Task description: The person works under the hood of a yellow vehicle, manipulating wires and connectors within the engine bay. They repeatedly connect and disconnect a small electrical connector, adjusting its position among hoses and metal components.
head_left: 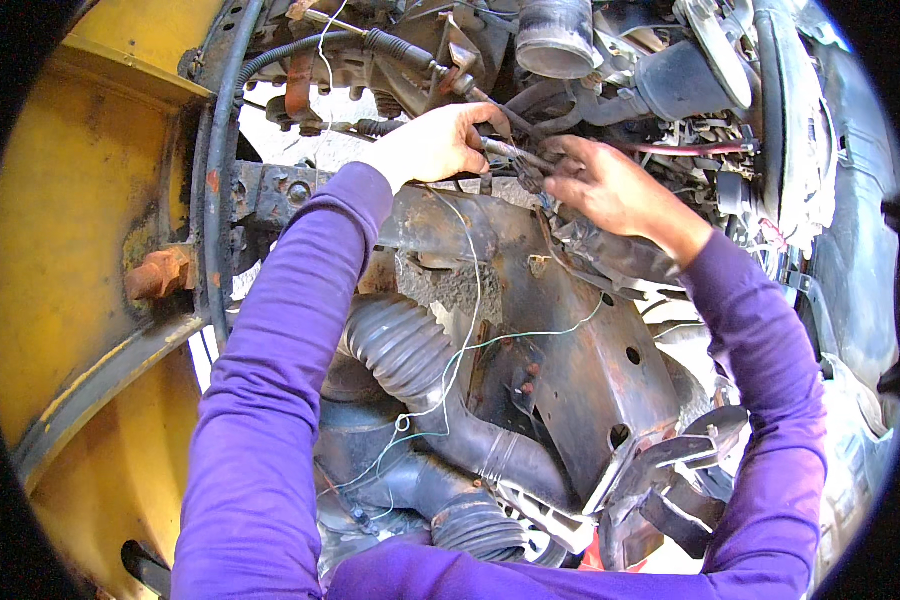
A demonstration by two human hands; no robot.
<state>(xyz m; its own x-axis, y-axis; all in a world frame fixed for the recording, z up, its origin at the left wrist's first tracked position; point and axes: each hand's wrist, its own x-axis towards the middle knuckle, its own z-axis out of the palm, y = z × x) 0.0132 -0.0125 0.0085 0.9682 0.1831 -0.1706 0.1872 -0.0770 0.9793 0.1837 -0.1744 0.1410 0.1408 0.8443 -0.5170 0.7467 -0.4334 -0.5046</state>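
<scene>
The thin, dark metal rod or stiff cable end (515, 150) sits high in the engine bay, running between the two hands just above the rusty brown sheet-metal panel (570, 350). It looks to be held that way so one hand can steady it while the other works at its far end, where a small dark fitting sits; the fitting itself is too small and shadowed to make out.

The left hand (435, 143), coming out of a purple sleeve, is curled closed around the near part of the rod, thumb and fingers wrapped over it. The right hand (610, 185) is partly closed, its fingertips pinching at the dark end of the same rod, palm turned down toward the panel.

Below them a grey ribbed rubber hose (405, 350) curves down past the panel, and a thin white wire (470, 320) hangs loose from near the left hand, looping across the hose. To the person's left stands the yellow painted body panel (80, 250), with a rusted bolt (158, 272) sticking out of it.
</scene>
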